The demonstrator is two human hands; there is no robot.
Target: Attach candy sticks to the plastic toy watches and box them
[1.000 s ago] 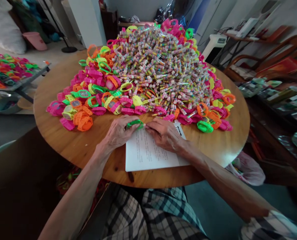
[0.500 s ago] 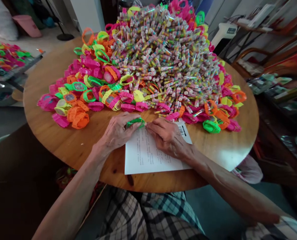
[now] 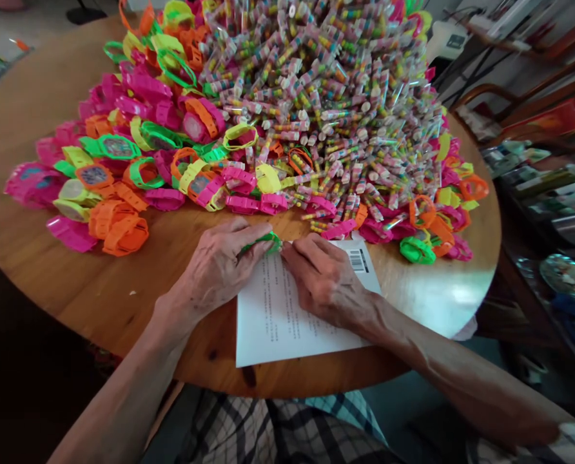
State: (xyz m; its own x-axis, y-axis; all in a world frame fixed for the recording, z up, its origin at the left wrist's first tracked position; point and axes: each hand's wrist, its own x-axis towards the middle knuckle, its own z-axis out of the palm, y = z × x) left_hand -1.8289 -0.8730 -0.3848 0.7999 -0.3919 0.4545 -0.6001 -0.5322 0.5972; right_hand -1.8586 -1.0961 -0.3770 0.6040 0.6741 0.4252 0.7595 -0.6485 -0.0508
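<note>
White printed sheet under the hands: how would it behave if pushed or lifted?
The sheet looks like thin paper lying flat on the table: probably light and floppy, sagging if lifted by one edge. Pushed, it would likely slide easily on the smooth wood.

Bare forearms, checked clothing

Both forearms are uncovered, the left hand (image 3: 214,267) and right hand (image 3: 326,280) veined and ringless. Below the round wooden table (image 3: 50,270), a plaid garment in grey, white and teal checks covers the lap; a matching checked sleeve edge shows at the right elbow.

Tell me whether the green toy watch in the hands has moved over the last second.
No. The green toy watch stays pinched between the left hand and right hand at the top edge of the printed sheet; only the camera tilted.
</note>
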